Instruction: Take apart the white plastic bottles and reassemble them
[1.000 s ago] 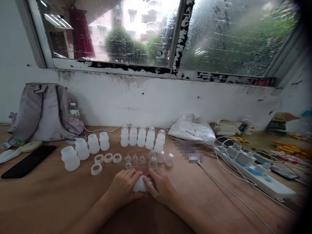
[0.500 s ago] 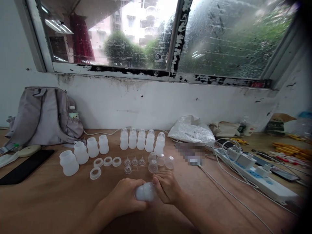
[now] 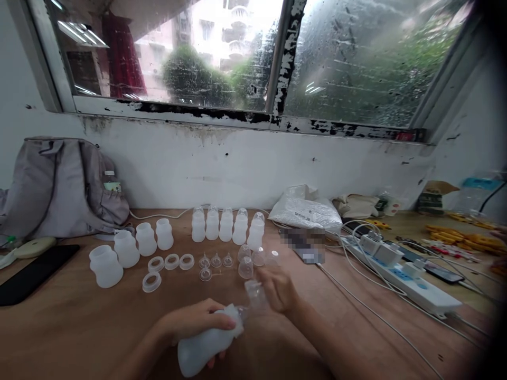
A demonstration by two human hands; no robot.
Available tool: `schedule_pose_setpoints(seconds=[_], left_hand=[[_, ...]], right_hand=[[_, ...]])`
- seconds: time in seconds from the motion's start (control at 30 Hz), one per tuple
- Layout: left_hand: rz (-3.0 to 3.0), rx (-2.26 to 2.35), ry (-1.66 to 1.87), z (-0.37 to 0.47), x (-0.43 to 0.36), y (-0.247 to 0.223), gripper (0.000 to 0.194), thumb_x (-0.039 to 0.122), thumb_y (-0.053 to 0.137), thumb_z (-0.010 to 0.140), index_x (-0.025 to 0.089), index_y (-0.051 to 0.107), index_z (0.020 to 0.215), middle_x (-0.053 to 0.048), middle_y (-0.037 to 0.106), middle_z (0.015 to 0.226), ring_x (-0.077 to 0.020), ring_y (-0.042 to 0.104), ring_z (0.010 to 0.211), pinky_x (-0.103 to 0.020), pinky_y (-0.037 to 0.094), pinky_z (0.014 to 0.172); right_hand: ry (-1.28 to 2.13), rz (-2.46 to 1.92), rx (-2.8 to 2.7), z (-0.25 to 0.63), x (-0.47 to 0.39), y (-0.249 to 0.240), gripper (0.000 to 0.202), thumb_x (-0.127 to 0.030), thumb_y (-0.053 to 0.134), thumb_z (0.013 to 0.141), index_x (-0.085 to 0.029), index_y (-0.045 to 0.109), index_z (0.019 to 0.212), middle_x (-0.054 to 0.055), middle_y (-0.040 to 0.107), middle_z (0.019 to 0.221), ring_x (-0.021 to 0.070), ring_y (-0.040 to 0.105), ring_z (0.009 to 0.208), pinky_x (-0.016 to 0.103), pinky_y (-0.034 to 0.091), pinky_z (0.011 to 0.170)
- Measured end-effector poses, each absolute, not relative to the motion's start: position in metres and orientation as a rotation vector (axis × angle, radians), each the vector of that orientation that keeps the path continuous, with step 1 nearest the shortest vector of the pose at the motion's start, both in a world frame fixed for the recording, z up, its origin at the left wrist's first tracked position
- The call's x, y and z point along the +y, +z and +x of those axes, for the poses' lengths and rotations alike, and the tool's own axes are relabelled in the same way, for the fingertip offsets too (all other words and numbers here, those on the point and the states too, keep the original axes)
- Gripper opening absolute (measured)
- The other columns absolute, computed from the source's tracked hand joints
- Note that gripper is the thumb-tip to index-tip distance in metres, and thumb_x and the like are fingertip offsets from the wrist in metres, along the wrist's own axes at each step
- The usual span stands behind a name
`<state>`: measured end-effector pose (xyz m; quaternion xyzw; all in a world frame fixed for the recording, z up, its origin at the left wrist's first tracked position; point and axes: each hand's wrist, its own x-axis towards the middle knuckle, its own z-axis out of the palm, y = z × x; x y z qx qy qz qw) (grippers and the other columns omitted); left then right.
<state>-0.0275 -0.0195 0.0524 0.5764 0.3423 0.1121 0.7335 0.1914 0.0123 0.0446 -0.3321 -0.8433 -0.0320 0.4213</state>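
Observation:
My left hand (image 3: 202, 322) is wrapped round a frosted baby bottle (image 3: 206, 338), tilted, with its neck pointing up to the right. A collar ring and a clear nipple (image 3: 242, 312) are on the neck. My right hand (image 3: 279, 290), somewhat blurred, grips a clear dome cap (image 3: 255, 294) just right of the nipple and apart from it. Beyond my hands lie several loose clear caps (image 3: 245, 268), several clear nipples (image 3: 205, 273) and several white collar rings (image 3: 151, 282). Open bottle bodies (image 3: 106, 266) stand to the left. A row of capped bottles (image 3: 225, 224) stands at the back.
On the right are a white power strip (image 3: 412, 285) with cables and a phone (image 3: 307, 248) on a cord. A plastic bag (image 3: 304, 208) rests by the wall. At left are a grey backpack (image 3: 63, 190) and a black slab-shaped object (image 3: 37, 274).
The dome cap, at the bottle's top before, is now apart from it in my right hand. My left hand has shifted left, and the bottle's body now shows more. The view has turned slightly.

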Motion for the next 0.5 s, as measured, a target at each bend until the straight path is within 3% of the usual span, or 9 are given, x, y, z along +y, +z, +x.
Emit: schedule_pose_setpoints(seconds=[0.17, 0.37, 0.5], left_hand=[[1.085, 0.728, 0.360, -0.039, -0.012, 0.042, 0.044, 0.050, 0.039, 0.075, 0.013, 0.056, 0.089, -0.002, 0.057, 0.060, -0.0100, 0.050, 0.042, -0.022, 0.038, 0.044], [1.087, 0.719, 0.332, -0.038, -0.011, 0.041, 0.045, 0.051, 0.042, 0.074, 0.013, 0.056, 0.093, -0.002, 0.057, 0.062, -0.0103, 0.052, 0.044, -0.021, 0.039, 0.044], [1.097, 0.700, 0.333, -0.039, -0.013, 0.042, 0.045, 0.051, 0.042, 0.075, 0.013, 0.055, 0.093, -0.001, 0.057, 0.062, -0.0103, 0.052, 0.045, -0.022, 0.039, 0.046]], right_hand=[[-0.080, -1.272, -1.905, 0.211, 0.035, 0.041, 0.035, -0.030, 0.031, 0.087, -0.019, 0.038, 0.054, -0.003, 0.039, 0.044, 0.0098, 0.038, 0.040, 0.023, 0.024, 0.045], [-0.076, -1.395, -1.829, 0.207, 0.041, 0.043, 0.026, -0.040, 0.042, 0.081, -0.018, 0.050, 0.072, -0.006, 0.039, 0.045, 0.0096, 0.040, 0.041, 0.021, 0.028, 0.046], [-0.142, -1.454, -1.716, 0.210, 0.041, 0.046, 0.028, -0.046, 0.048, 0.076, -0.018, 0.048, 0.071, -0.006, 0.038, 0.048, 0.0098, 0.041, 0.043, 0.020, 0.030, 0.047]])
